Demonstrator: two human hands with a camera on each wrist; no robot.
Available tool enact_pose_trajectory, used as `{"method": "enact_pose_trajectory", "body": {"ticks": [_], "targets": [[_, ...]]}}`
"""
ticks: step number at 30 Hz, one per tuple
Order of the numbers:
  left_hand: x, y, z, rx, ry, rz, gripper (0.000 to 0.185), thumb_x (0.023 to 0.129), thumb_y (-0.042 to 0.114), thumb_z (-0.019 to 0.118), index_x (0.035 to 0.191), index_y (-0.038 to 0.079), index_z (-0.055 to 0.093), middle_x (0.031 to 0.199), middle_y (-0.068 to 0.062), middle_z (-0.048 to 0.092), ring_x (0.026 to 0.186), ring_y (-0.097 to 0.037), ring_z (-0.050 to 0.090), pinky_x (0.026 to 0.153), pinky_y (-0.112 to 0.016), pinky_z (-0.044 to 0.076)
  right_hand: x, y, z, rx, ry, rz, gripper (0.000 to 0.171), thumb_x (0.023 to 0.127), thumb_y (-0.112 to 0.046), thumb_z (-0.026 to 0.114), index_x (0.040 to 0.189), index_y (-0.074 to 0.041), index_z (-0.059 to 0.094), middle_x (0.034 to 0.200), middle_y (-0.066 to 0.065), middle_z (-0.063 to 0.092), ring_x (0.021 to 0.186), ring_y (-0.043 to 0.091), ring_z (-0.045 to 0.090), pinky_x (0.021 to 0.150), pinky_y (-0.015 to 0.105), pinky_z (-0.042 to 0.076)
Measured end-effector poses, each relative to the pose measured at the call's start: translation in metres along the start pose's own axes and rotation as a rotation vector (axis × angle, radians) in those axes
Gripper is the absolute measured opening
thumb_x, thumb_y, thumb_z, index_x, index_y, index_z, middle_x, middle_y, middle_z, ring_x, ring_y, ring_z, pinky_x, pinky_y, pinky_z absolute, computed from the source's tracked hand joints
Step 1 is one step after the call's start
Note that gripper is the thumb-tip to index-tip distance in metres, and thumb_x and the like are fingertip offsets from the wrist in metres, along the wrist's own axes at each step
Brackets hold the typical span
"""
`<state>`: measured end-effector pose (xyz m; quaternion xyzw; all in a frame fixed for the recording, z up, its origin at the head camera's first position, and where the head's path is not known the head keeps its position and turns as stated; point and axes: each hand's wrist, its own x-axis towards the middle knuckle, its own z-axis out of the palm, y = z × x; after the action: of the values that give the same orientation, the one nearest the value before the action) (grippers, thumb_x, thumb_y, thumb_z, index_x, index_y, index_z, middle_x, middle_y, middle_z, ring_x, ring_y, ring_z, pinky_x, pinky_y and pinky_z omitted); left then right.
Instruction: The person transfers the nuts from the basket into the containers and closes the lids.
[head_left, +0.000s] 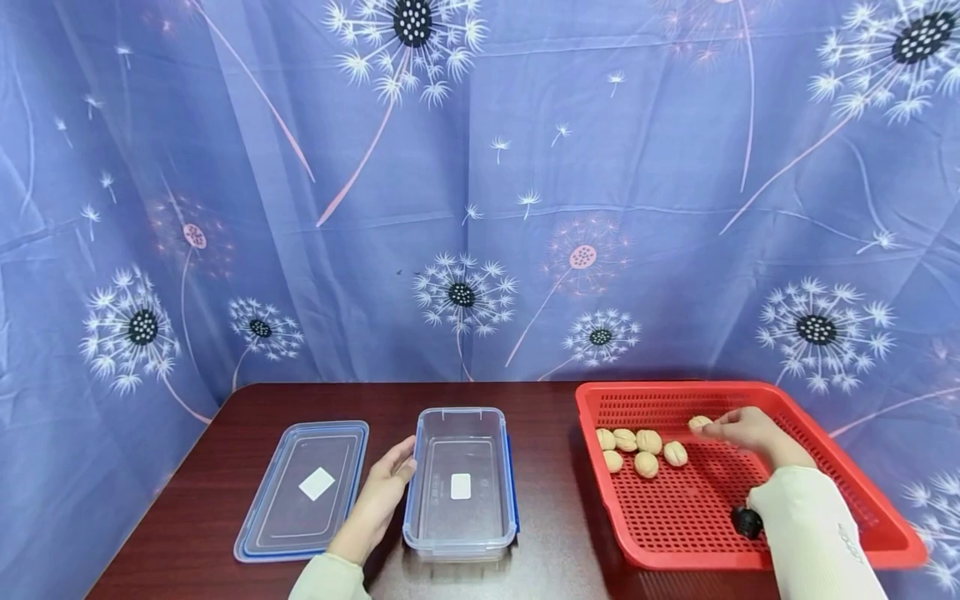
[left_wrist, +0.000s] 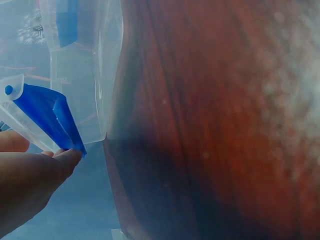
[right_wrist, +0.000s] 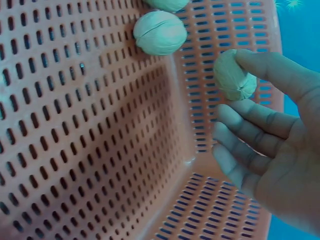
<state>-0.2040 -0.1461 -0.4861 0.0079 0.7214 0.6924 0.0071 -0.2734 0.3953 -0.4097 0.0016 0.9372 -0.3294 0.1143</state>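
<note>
My right hand (head_left: 738, 429) hovers over the red perforated basket (head_left: 825, 433) and pinches one walnut (head_left: 699, 423) at its fingertips; the right wrist view shows that walnut (right_wrist: 234, 77) held between thumb and fingers. Several more walnuts (head_left: 639, 448) lie in the basket's left part. A clear empty plastic box (head_left: 461, 483) with blue clips stands in the middle of the table. My left hand (head_left: 386, 483) rests with straight fingers against the box's left side. In the left wrist view the fingertips (left_wrist: 60, 160) touch a blue clip (left_wrist: 47, 112).
The box's clear lid (head_left: 306, 487) lies flat to the left on the dark brown table (head_left: 547, 500). A blue dandelion-print curtain (head_left: 480, 192) hangs behind and around the table. A small black device (head_left: 747, 522) sits at my right wrist.
</note>
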Motion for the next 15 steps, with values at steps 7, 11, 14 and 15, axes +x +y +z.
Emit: {"method": "enact_pose_trajectory", "body": {"ticks": [7, 11, 14, 15], "targets": [[0.001, 0.000, 0.002, 0.005, -0.001, -0.005, 0.045, 0.100, -0.001, 0.039, 0.142, -0.012, 0.032, 0.145, -0.032, 0.034, 0.137, -0.043, 0.029, 0.113, -0.055, 0.023, -0.005, -0.005, -0.004, -0.045, 0.002, -0.018, 0.048, 0.090, -0.034, 0.065, 0.104, 0.012, 0.064, 0.105, 0.027, 0.063, 0.099, 0.043, 0.058, 0.078, 0.050, 0.052], [0.000, 0.001, 0.002, 0.014, 0.012, -0.016, 0.044, 0.100, 0.000, 0.039, 0.143, -0.011, 0.033, 0.146, -0.031, 0.035, 0.137, -0.042, 0.029, 0.113, -0.055, 0.023, -0.008, -0.012, -0.006, -0.044, 0.022, -0.020, 0.052, 0.090, -0.037, 0.065, 0.106, 0.012, 0.064, 0.108, 0.027, 0.062, 0.101, 0.042, 0.058, 0.079, 0.050, 0.052], [-0.001, 0.002, 0.002, 0.027, 0.018, -0.030, 0.045, 0.100, 0.001, 0.040, 0.143, -0.010, 0.033, 0.146, -0.031, 0.034, 0.137, -0.042, 0.028, 0.113, -0.055, 0.023, -0.011, -0.018, -0.006, -0.060, 0.040, -0.043, 0.053, 0.089, -0.039, 0.066, 0.107, 0.012, 0.064, 0.108, 0.028, 0.063, 0.101, 0.042, 0.058, 0.079, 0.051, 0.052], [-0.001, 0.002, 0.002, 0.028, 0.019, -0.037, 0.045, 0.100, 0.001, 0.040, 0.143, -0.009, 0.033, 0.146, -0.031, 0.034, 0.137, -0.042, 0.028, 0.113, -0.055, 0.023, -0.012, -0.019, -0.006, -0.066, 0.047, -0.050, 0.054, 0.089, -0.038, 0.066, 0.107, 0.012, 0.064, 0.107, 0.028, 0.063, 0.101, 0.043, 0.058, 0.079, 0.051, 0.052]]}}
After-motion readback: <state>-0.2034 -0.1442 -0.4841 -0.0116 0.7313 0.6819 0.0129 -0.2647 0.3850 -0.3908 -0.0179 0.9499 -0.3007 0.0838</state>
